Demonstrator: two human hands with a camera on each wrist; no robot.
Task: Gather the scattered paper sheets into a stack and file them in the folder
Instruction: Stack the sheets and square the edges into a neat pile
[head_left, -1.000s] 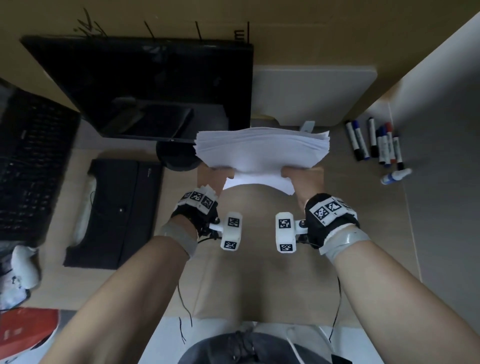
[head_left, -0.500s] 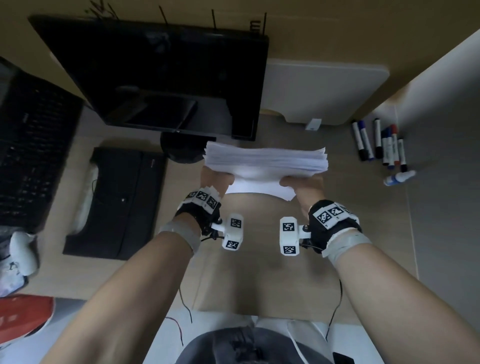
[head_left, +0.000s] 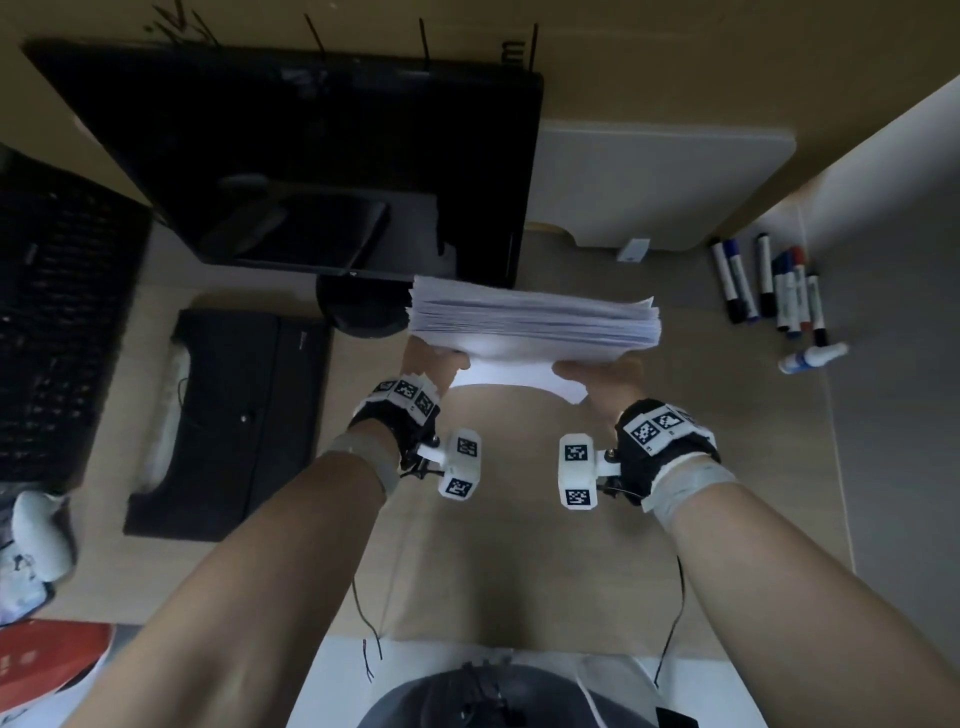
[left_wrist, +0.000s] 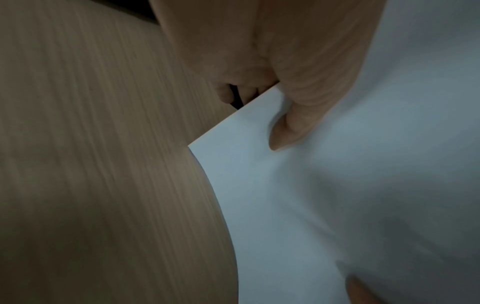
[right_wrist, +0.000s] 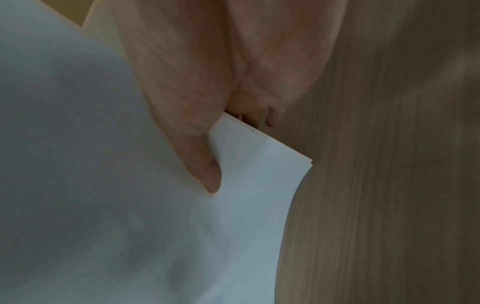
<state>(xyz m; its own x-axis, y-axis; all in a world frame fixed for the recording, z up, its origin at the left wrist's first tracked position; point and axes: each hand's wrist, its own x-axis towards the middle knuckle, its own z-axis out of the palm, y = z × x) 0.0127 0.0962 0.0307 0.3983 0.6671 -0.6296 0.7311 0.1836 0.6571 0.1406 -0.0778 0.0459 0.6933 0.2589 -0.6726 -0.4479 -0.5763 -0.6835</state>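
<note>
I hold a thick stack of white paper sheets (head_left: 530, 325) between both hands, raised above the desk with its long edge facing me. My left hand (head_left: 434, 366) grips the stack's left end and my right hand (head_left: 602, 376) grips its right end. In the left wrist view the thumb (left_wrist: 298, 102) presses on the top sheet (left_wrist: 337, 205) near a corner, with the fingers curled underneath. The right wrist view shows the same: the thumb (right_wrist: 187, 123) lies on the paper (right_wrist: 130, 205). A tan folder (head_left: 519, 545) lies flat on the desk under my hands.
A black monitor (head_left: 311, 156) stands just behind the stack. To the left are a black keyboard (head_left: 52, 312) and a black case (head_left: 228, 421). Several markers (head_left: 769, 286) and a small white bottle (head_left: 810, 356) lie at the right. A white board (head_left: 660, 182) leans at the back.
The stack has tipped from showing its broad top face to showing mostly its edge, and its sheets look more even. Both hands keep their grip.
</note>
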